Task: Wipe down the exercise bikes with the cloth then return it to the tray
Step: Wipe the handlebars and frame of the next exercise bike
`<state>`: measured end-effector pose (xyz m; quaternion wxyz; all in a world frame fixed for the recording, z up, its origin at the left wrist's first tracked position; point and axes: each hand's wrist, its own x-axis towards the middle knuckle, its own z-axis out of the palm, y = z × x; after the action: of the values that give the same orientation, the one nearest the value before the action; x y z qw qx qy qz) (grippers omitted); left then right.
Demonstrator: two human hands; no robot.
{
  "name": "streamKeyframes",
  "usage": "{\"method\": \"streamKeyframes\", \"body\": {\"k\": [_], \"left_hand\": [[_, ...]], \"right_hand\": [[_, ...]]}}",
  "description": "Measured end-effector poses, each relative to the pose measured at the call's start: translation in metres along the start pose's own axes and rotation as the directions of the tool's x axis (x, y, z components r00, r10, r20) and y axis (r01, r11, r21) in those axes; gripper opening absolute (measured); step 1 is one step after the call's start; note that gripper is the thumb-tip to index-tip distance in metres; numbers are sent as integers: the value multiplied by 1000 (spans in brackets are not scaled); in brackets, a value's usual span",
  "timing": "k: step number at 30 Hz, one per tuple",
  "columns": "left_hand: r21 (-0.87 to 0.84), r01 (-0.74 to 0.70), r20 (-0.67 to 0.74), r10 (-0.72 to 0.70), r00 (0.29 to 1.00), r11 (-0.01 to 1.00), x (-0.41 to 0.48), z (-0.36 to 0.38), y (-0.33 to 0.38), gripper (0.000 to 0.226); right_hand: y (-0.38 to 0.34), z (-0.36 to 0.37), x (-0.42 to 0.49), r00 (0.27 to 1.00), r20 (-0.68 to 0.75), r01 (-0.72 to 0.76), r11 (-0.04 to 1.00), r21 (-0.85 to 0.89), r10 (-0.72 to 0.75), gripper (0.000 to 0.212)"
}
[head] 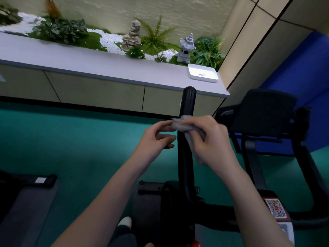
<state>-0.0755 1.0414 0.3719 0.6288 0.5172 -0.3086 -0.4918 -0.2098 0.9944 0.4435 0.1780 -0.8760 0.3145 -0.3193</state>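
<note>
Grey cloth (183, 124) on the bike handle (188, 102): right hand (213, 139) grips it, left hand (153, 139) pinches its edge (tray (201, 79) well apart)

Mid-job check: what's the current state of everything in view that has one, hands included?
cloth: bunched, held against the handlebar, not in the tray.
handlebar: cloth covers it partway down; its top end is bare.
tray: on the counter, holds no cloth, only a few small specks.
right hand: grips the cloth.
left hand: fingers curled, thumb tip at the cloth's edge; grip unclear.
</note>
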Motion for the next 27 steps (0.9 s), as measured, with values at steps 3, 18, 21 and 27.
{"method": "streamKeyframes", "body": {"k": [3,18,21,27], "left_hand": [[-3,24,29,-24,999,1000,6,-2,4,36],[-61,194,189,-179,965,979,35,-26,10,33],[-69,231,196,-214,957,971,32,-31,2,33],[-21,199,111,-195,974,980,37,-46,0,30]], "right_hand": [[-10,-5,36,1000,-5,25,999,22,-24,30],[-11,11,156,578,797,395,793,-463,177,26],[-12,16,145,521,836,438,786,-436,173,26],[-11,24,104,408,903,438,840,-320,132,26]]}}
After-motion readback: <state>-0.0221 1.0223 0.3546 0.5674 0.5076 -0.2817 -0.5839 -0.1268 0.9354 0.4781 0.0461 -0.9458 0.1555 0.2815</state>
